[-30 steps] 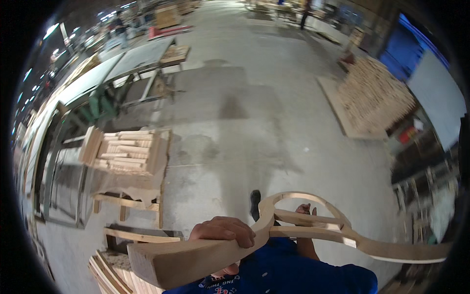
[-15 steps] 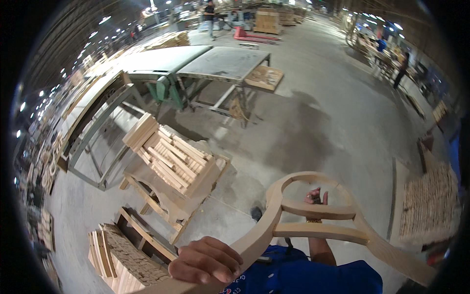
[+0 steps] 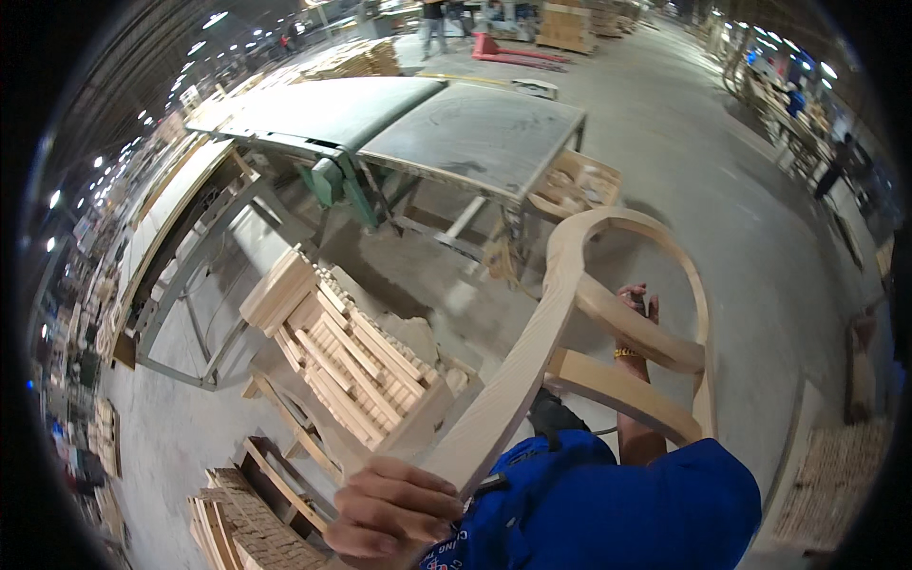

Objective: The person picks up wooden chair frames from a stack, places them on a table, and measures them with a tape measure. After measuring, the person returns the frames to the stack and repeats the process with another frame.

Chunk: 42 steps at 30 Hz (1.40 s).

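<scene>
A pale bare-wood chair back frame (image 3: pixel 518 380), with a rounded top and two curved cross slats, slants up in front of my body. My left hand (image 3: pixel 394 508) is wrapped around the lower end of its left side rail. Behind the frame, my right hand (image 3: pixel 638 300) shows through the gap under the rounded top, above the upper slat (image 3: pixel 638 329). Its fingers look apart with nothing in them, and the slat covers part of that wrist. The lower slat (image 3: pixel 622 394) crosses in front of my right forearm, which has a yellow band.
A stack of loose wooden strips (image 3: pixel 351 356) stands ahead on the left. Beyond it are a metal-topped table (image 3: pixel 475 138) and a green-framed machine (image 3: pixel 328 180). Cut wood is piled at lower left (image 3: pixel 252 518) and lower right (image 3: pixel 836 484). A red pallet jack (image 3: pixel 513 55) and people are farther off.
The chair back frame has swung upward and turned, its rounded top now higher and its right side closer to upright. My left hand keeps its grip. My right hand has risen behind the frame.
</scene>
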{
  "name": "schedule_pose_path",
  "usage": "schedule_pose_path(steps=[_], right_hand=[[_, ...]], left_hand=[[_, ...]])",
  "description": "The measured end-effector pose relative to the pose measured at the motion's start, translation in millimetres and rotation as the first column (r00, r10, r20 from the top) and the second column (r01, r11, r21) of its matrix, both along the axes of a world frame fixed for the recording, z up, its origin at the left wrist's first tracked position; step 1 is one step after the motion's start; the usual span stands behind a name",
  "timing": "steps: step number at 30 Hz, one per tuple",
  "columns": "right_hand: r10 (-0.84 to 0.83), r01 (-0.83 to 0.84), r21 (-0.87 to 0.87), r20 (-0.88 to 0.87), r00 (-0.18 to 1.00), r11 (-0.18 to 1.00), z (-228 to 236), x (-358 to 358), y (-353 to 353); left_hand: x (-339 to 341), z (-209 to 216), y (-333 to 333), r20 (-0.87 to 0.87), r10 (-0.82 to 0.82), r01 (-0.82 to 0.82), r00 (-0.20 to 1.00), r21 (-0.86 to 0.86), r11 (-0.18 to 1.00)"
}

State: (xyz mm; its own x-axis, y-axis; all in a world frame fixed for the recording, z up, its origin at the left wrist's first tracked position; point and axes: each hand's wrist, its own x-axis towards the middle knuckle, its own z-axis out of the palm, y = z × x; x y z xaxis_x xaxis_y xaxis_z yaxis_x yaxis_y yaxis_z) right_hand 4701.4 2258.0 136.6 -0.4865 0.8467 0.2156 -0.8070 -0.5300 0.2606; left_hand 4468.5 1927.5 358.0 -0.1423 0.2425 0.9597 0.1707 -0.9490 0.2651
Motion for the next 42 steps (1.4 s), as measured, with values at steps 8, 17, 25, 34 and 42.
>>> schedule_pose_path(steps=[8, 17, 25, 34, 42], right_hand=[[0.127, -0.101, -0.108, 0.277, 0.952, 0.989, -17.4, -165.1, 182.7], [0.255, -0.131, -0.288, 0.450, 0.856, 0.949, -57.1, -333.3, 314.2], [0.225, -0.057, -0.414, 0.369, 0.902, 0.908, -68.1, -459.9, 390.2], [-0.019, 0.174, -0.398, 0.363, 0.931, 0.901, -53.9, -614.8, 550.2], [-0.161, 0.574, -0.074, 0.924, 0.348, 0.815, -91.0, -587.8, 582.1]], left_hand=[[-117.6, 0.7, 138.7, 0.547, 0.347, -0.408, 0.762, -0.011, 0.913], [-284.3, -28.3, 225.3, 0.213, 0.166, -0.154, 0.963, -0.072, 0.985], [-442.6, 15.8, 373.8, 0.080, -0.065, 0.079, 0.995, -0.184, 0.980], [-564.6, -16.1, 516.1, 0.233, -0.047, 0.115, 0.971, -0.291, 0.950], [-601.6, -18.2, 690.9, 0.143, 0.027, 0.016, 0.989, -0.291, 0.957]])
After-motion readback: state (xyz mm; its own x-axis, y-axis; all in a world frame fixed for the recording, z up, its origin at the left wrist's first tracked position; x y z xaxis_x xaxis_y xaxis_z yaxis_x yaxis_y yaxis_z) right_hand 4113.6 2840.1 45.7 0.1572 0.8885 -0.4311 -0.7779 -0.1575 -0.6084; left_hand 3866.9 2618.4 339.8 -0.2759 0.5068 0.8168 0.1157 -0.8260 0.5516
